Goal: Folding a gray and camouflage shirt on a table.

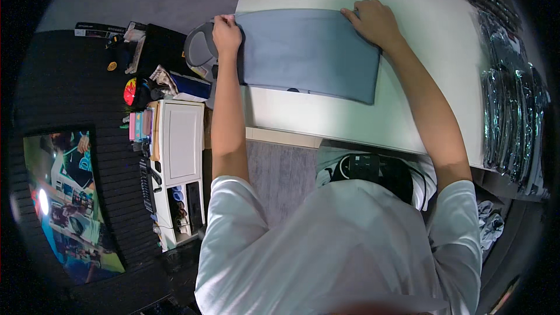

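Observation:
A blue-grey piece of folded fabric (309,52), perhaps a garment, lies flat across the far left part of a white table (280,111). My left hand (226,36) is closed on its far left corner, with the fingertips pinching the edge. At the far right end of the same edge, my right hand (374,22) has its fingers curled and its thumb against the cloth. The near edge of the fabric slants down to the right. A small dark half-round spot shows at that edge; what it is I cannot tell.
Clear-wrapped flat packages (510,122) are stacked along the table's right edge. A white cabinet (182,143) stands to the left, near a grey round-rimmed object (201,46). A lit screen (73,198) is at lower left. A black pouch (373,169) hangs at my waist.

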`<state>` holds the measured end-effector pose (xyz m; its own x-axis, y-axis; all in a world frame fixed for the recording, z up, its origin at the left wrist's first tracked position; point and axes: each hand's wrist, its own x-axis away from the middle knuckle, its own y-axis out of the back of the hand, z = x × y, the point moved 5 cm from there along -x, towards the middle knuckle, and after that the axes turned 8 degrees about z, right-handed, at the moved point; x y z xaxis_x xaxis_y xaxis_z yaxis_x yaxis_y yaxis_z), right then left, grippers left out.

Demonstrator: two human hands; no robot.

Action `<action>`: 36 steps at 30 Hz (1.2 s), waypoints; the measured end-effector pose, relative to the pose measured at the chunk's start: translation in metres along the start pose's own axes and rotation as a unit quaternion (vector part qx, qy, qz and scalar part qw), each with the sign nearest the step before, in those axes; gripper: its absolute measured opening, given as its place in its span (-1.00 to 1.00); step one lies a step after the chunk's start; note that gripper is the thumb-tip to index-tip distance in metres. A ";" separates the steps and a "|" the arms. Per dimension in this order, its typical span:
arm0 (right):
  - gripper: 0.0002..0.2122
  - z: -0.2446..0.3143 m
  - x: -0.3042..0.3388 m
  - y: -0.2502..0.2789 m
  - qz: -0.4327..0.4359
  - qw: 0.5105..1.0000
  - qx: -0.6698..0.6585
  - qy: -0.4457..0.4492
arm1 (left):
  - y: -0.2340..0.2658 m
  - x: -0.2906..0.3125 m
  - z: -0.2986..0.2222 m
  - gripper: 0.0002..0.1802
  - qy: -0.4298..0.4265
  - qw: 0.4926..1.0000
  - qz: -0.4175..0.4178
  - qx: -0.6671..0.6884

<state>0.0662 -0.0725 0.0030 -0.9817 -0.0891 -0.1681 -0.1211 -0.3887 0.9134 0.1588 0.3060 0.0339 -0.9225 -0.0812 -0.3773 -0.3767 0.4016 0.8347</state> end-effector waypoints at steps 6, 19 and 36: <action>-0.60 0.002 0.007 0.005 -0.019 1.000 0.010 -0.020 | -0.015 -0.009 -0.008 -0.52 0.061 0.981 0.146 -0.110; -0.25 0.082 0.044 -0.040 0.014 0.996 0.063 0.057 | -0.023 0.044 -0.007 -0.55 0.006 0.981 0.067 -0.183; -0.51 0.007 0.085 0.054 0.062 0.987 0.039 -0.143 | 0.016 0.126 -0.124 -0.40 -0.266 0.945 0.078 0.175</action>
<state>-0.0252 -0.0952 0.0408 -0.9896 0.1352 0.0491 0.0035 -0.3188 0.9478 0.0262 0.1891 0.0494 -0.7573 0.4360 -0.4862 -0.1025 0.6558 0.7479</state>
